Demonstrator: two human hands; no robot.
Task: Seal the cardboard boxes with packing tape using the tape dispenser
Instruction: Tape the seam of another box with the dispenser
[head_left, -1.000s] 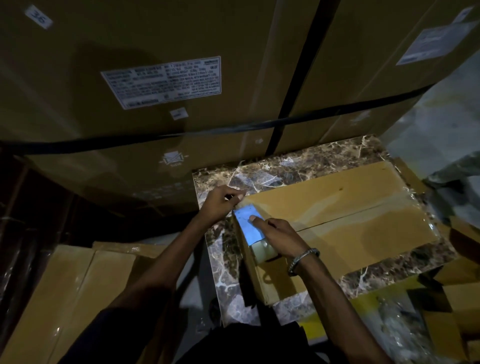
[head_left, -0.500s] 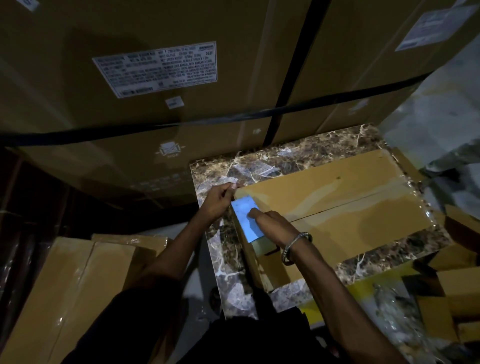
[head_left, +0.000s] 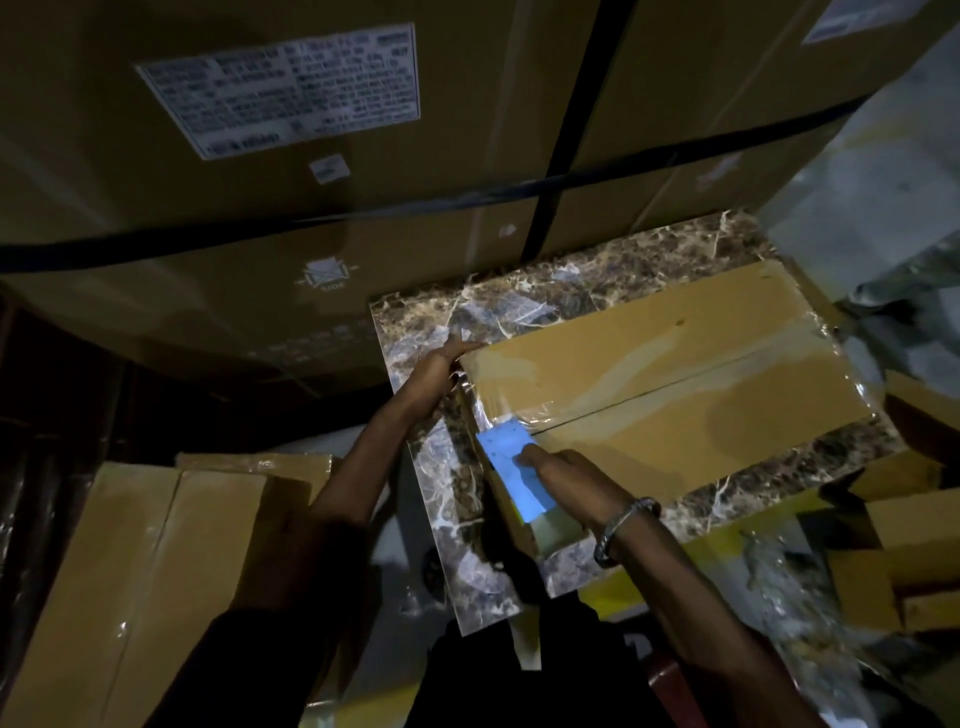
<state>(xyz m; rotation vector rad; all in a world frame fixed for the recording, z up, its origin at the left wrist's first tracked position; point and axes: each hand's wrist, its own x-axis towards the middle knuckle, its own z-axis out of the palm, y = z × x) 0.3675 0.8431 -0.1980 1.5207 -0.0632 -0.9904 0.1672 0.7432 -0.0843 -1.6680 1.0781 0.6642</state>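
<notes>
Here, flat brown cardboard box (head_left: 675, 395) lying on the marble-patterned worktop (head_left: 519, 296), with shiny see-through tape crinkled at its near-left end. Right hand (head_left: 566, 470) wrapped round the blue tape dispenser (head_left: 511, 470) on the seam. Left hand (head_left: 441, 364) pinching the far-left corner. Probably light, stiff, a bit slippery

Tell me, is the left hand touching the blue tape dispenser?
Apart. In the head view the left hand holds the far corner of the cardboard box, with bare box edge between it and the blue tape dispenser.
</notes>
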